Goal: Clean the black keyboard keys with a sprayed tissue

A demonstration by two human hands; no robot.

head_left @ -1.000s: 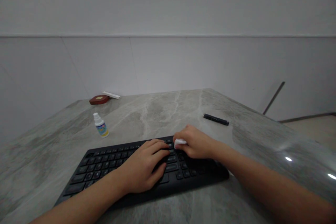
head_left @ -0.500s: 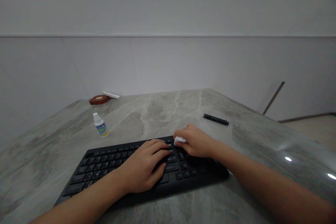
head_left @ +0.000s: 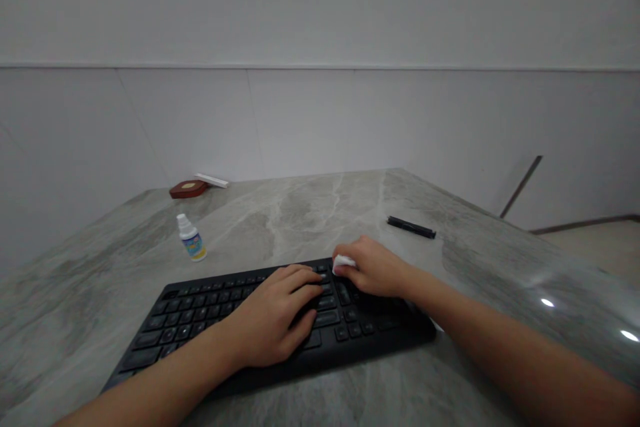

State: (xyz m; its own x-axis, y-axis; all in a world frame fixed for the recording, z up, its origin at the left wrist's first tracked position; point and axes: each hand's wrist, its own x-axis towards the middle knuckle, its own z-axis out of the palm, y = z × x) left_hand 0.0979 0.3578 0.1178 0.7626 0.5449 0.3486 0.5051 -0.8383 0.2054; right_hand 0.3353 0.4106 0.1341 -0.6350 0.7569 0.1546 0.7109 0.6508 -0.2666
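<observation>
A black keyboard (head_left: 200, 307) lies at a slant on the grey marbled table in front of me. My left hand (head_left: 283, 313) rests across its keys, fingers stretched out and apart, pointing right. Near the keyboard's far edge, my right hand (head_left: 370, 268) is closed on a small wad of white tissue (head_left: 344, 263), pinched between thumb and fingers. The hand covers part of the keys on the right side. Whether the tissue touches the keys, I cannot tell.
A small white bottle (head_left: 191, 239) with a blue and yellow label stands beyond the keyboard on the left. Behind it are a reddish-brown case (head_left: 188, 189) and a white flat strip (head_left: 212, 180) by the wall. A black pen (head_left: 411, 227) lies at right on the table (head_left: 310, 213).
My right hand has shifted very slightly with the tissue, and more of the white wad shows. The left hand stays in place on the keyboard.
</observation>
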